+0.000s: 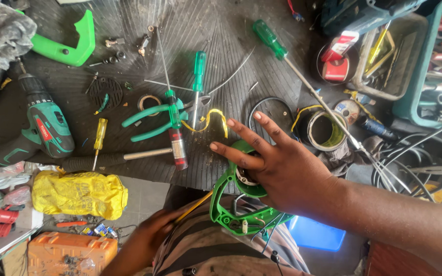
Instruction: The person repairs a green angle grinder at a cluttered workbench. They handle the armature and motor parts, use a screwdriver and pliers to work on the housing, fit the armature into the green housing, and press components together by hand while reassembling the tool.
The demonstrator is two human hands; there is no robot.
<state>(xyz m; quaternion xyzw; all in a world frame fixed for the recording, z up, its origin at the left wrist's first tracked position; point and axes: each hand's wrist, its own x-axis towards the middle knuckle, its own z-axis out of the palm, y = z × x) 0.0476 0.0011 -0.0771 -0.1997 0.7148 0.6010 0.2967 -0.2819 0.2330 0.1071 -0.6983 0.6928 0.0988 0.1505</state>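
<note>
While splayed, R hand (277, 163) presses housing (241, 204).

— That green housing (234, 202) under the right hand (282, 171), what's it made of?

— Glossy moulded plastic, smooth, scuffed at the edges. The surface (216, 30) it leans on is matt black ribbed rubber, dusty.

— And at ten o'clock from it?

— Pliers (152, 121) with smooth green plastic grips and dull steel jaws. The screwdrivers (198, 76) have translucent green handles and bright metal shafts.

— At nine o'clock?

— A yellow bag (80, 194), crinkled thin plastic with a slight sheen. The drill (42, 130) above it is matt plastic with rubbery black grip.
</note>
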